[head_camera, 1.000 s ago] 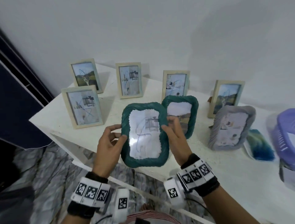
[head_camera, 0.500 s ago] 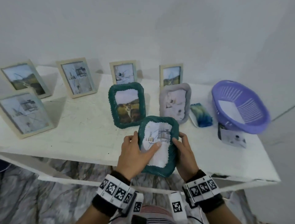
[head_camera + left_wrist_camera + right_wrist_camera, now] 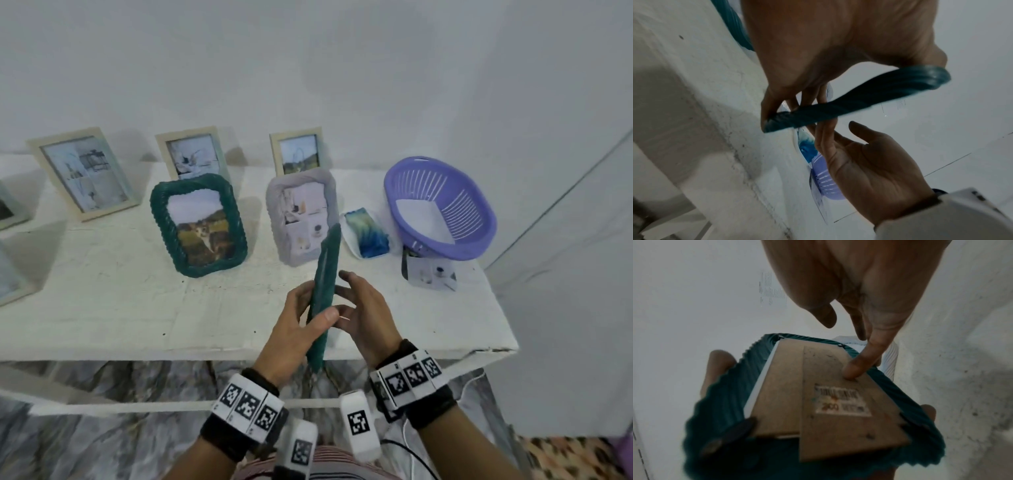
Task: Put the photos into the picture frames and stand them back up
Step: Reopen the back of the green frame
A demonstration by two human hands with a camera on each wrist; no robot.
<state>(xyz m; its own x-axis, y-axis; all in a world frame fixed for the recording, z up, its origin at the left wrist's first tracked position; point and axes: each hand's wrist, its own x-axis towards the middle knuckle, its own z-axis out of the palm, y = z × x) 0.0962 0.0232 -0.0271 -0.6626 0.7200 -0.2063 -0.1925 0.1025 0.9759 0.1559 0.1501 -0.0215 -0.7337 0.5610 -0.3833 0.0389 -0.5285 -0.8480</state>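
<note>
You've turned the green frame edge-on since a moment ago: left hand grips it, right hand fingers open, pressing its backing; stand next, at 12 o'clock.

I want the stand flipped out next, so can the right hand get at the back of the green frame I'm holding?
Probably yes. The left hand grips the green frame edge-on, and one finger of the right hand already touches the cardboard backing, with nothing covering it.
</note>
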